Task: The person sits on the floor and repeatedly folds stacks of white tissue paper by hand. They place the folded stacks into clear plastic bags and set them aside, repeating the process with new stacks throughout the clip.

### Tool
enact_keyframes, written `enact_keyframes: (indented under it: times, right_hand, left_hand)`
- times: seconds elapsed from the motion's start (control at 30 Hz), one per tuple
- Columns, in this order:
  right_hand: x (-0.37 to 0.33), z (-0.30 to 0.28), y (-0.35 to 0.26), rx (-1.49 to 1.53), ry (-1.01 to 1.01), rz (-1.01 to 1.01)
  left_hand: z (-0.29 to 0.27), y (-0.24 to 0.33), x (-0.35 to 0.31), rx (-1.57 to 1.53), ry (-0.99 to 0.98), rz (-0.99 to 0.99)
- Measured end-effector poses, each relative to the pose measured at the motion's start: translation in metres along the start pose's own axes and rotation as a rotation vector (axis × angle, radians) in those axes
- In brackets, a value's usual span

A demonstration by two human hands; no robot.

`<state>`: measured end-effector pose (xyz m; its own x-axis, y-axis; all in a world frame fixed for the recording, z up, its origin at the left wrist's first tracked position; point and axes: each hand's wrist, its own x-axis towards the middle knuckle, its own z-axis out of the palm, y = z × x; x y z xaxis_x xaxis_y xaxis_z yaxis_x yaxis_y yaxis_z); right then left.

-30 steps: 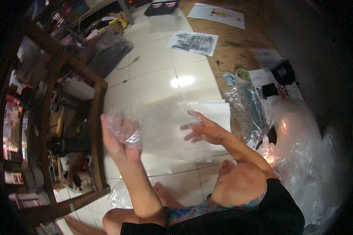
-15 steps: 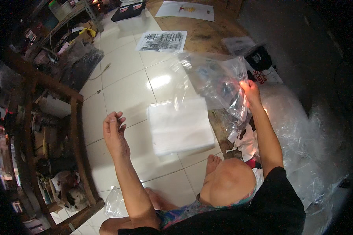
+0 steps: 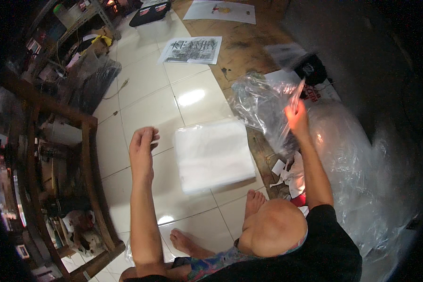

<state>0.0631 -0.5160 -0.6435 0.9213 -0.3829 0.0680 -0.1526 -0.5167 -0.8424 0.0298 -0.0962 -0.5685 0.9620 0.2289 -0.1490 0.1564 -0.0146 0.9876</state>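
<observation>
My right hand (image 3: 297, 121) is closed on the edge of a clear plastic bag (image 3: 263, 101), which hangs crumpled to the left of my fingers. My left hand (image 3: 143, 143) is raised over the tiles with curled fingers; I cannot make out anything held in it. Between my hands a neat stack of white sheets in clear plastic (image 3: 214, 157) lies flat on the floor, touched by neither hand.
A large heap of clear plastic (image 3: 357, 174) lies at my right. A wooden frame rack (image 3: 90, 164) stands on the left. Beyond the stack lie a printed sheet (image 3: 190, 50), a wooden board (image 3: 235, 47) with a drawing (image 3: 219, 11), and a black folded garment (image 3: 149, 14).
The clear bag has dropped and bunched up to the right, away from the white stack. My right hand has moved slightly down; my left hand has shifted a little right and up.
</observation>
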Motion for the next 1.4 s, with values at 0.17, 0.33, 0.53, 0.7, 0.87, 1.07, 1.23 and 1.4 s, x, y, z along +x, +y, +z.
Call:
enact_keyframes:
  times: [0.17,0.33,0.53,0.7,0.87,1.07,1.23,1.4]
  right_hand:
    - [0.0,-0.052,-0.149,0.552,-0.279,-0.191]
    - [-0.001,-0.03,-0.218,0.754,-0.421,-0.414]
    - [-0.021,0.075,-0.255,0.527,-0.916,-0.246]
    - [-0.057,0.169,-0.28,0.225,-1.104,-0.226]
    - [-0.137,0.253,-0.266,0.214,-1.384,-0.391]
    - [-0.204,0.342,-0.16,-0.381,-1.321,-0.734]
    - [-0.262,0.327,-0.129,-0.481,-0.923,-0.817]
    - [-0.243,0.338,-0.104,-0.383,-0.837,-0.657]
  left_hand:
    - [0.0,-0.006,0.04,0.059,-0.256,-0.241]
    - [-0.019,0.008,0.031,-0.072,-0.443,-0.438]
    - [-0.08,0.023,-0.033,-0.506,-0.298,-0.182]
    - [-0.153,-0.021,-0.14,-0.387,0.376,0.036]
    - [-0.137,-0.106,-0.248,-0.617,0.73,0.032]
    - [-0.13,-0.191,-0.342,-0.263,0.846,-0.381]
    - [-0.139,-0.203,-0.401,-0.486,1.036,-0.364]
    - [-0.168,-0.204,-0.432,-1.023,1.443,-0.237]
